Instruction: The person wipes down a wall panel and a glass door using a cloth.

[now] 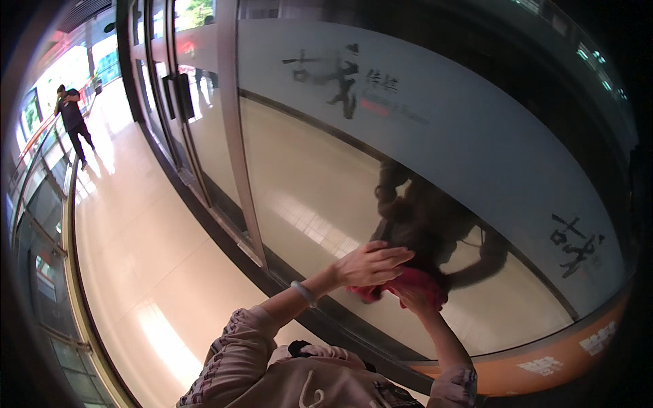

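A red cloth (421, 285) is bunched against the lower part of a large glass panel (316, 188). My right hand (413, 296) is on the cloth, its fingers partly hidden in the folds. My left hand (375, 263) is just above and beside it, palm down, fingers stretched towards the glass over the cloth's upper edge; whether it touches the cloth or the glass cannot be told. A pale bangle (304, 294) circles my left wrist. The glass shows a dark reflection of a person, and above it runs a frosted band (459, 117) with writing.
Glass doors with a dark handle (181, 97) stand left of the panel. A pale tiled floor (153, 239) runs alongside. At the far left is a glass railing (64, 245), and a person (71, 120) in dark clothes stands near it. An orange strip (510, 375) edges the glass at lower right.
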{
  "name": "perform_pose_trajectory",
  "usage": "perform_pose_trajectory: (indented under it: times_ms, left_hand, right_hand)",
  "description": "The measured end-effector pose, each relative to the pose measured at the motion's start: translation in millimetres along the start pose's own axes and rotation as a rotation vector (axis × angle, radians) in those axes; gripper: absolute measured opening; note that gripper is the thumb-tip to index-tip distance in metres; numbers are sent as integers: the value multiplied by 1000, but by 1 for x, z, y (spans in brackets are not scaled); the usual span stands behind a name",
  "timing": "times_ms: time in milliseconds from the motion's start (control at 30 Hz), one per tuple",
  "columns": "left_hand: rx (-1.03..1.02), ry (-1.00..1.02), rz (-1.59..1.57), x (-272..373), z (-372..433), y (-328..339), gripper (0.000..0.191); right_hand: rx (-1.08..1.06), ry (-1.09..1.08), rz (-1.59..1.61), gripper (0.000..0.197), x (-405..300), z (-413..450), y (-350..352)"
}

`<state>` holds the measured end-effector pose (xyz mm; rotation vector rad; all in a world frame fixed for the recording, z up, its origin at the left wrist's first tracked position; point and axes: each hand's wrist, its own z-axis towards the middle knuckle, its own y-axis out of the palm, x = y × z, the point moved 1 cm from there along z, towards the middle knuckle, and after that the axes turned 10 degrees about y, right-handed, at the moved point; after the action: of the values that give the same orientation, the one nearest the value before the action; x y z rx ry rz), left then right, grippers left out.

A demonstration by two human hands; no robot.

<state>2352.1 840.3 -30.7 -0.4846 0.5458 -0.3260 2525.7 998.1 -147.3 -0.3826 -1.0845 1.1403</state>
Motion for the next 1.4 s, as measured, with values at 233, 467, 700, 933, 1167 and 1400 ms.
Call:
perform_pose_trajectory:
  times_ms: [233,467,700,933,1167,1400]
  left_hand:
    - [-11,-371,-100,24,-47,-46,40]
    - [15,-279,-118,45,-47,-58,36]
    - [57,-244,-144,64,-51,-69,31]
    - [27,-329,-249,62,-71,-59,35]
    - [-3,-197,-252,26,-52,-17,33]
    - [-4,-192,-292,26,-38,-33,37]
  right_hand:
    - [-135,420,-627,30,47,123,-55]
    - [321,520,-249,27,31,279,-83]
    - [-207,-45,59,25,-54,161,22]
    - [-281,90,9,26,10,143,-3]
    - [106,671,-311,27,113,204,-115]
    - [-234,642,438,37,18,100,-32]
